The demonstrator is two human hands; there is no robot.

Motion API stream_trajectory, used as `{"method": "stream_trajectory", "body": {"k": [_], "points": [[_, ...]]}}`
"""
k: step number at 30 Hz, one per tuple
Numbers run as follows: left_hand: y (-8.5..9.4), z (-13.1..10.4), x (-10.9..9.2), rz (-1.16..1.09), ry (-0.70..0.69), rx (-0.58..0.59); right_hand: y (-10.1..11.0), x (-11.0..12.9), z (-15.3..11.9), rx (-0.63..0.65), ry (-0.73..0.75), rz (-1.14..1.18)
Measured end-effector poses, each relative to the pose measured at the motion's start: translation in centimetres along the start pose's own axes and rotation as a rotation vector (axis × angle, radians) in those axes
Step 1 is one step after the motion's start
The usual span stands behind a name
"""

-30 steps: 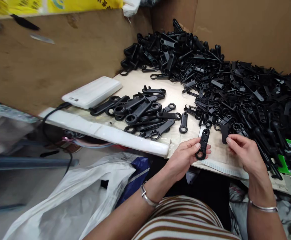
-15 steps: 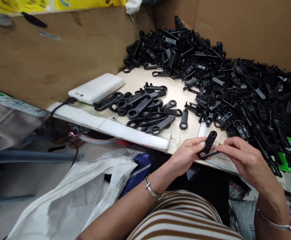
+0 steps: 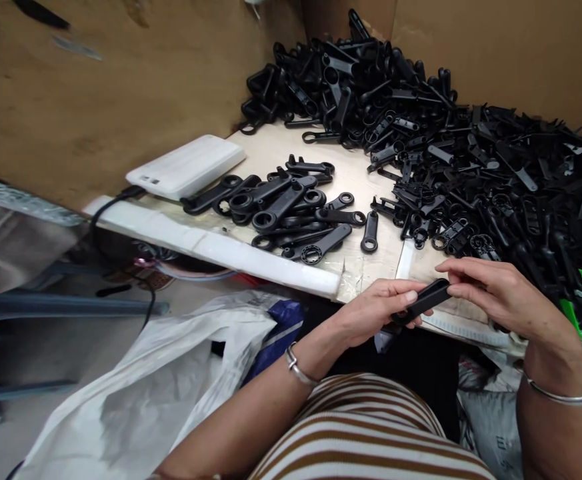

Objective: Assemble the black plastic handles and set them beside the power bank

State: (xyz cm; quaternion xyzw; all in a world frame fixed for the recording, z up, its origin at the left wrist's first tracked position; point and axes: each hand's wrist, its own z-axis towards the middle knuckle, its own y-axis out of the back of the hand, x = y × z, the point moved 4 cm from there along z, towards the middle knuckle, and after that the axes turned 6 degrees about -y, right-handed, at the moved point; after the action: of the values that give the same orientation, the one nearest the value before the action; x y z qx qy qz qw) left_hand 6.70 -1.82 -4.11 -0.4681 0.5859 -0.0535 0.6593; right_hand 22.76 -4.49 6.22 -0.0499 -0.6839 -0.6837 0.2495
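My left hand [image 3: 378, 308] grips a long black plastic part [image 3: 427, 300] with a rounded end, thumb on top and fingers beneath. The part points up to the right, and a slot shows along its upper side. At its far end, my right hand [image 3: 508, 297] has thumb and forefinger closed about the tip. Both hands are just in front of the table's near edge. Beyond them lies a small group of black plastic arms [image 3: 283, 203] with ring-shaped ends. One single arm [image 3: 369, 233] rests apart from that group, nearer my hands.
A large heap of black plastic parts [image 3: 421, 113] covers the back and right, against cardboard walls [image 3: 511, 47]. To the left is a white box-shaped device [image 3: 185, 167] with a black cable [image 3: 101, 227]. White foam [image 3: 215, 247] edges the table. A white bag [image 3: 135, 387] hangs below.
The two pieces seen at an angle in my hands are now together as one long part. My right hand has shifted to the part's upper end. The view has tilted slightly downward.
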Motion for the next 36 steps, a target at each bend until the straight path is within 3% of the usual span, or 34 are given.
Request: {"method": "stream_trajectory", "body": {"k": [8, 17, 22, 26, 30, 36], "points": [[-0.7, 0.0, 0.0, -0.024, -0.012, 0.06, -0.3, 0.4, 0.3, 0.02, 0.03, -0.115], [-1.7, 0.3, 0.0, 0.207, -0.103, -0.08, -1.1, -0.2, 0.3, -0.064, -0.027, -0.056], [-1.9, 0.0, -0.7, 0.461, -0.239, -0.185, -2.8, -1.2, -1.1, -0.122, -0.279, 0.176], [-2.0, -0.2, -1.2, 0.654, -0.308, -0.208, -5.3, -2.0, -2.1, -0.138, -0.485, 0.516], [-2.2, -0.3, -1.2, 0.806, -0.387, -0.183, -6.9, -2.0, -2.5, -0.285, -0.563, 0.807], [-2.5, -0.4, -1.5, 0.911, -0.474, -0.207, -7.8, -1.8, -3.0, -0.437, -0.603, 0.899]]}}
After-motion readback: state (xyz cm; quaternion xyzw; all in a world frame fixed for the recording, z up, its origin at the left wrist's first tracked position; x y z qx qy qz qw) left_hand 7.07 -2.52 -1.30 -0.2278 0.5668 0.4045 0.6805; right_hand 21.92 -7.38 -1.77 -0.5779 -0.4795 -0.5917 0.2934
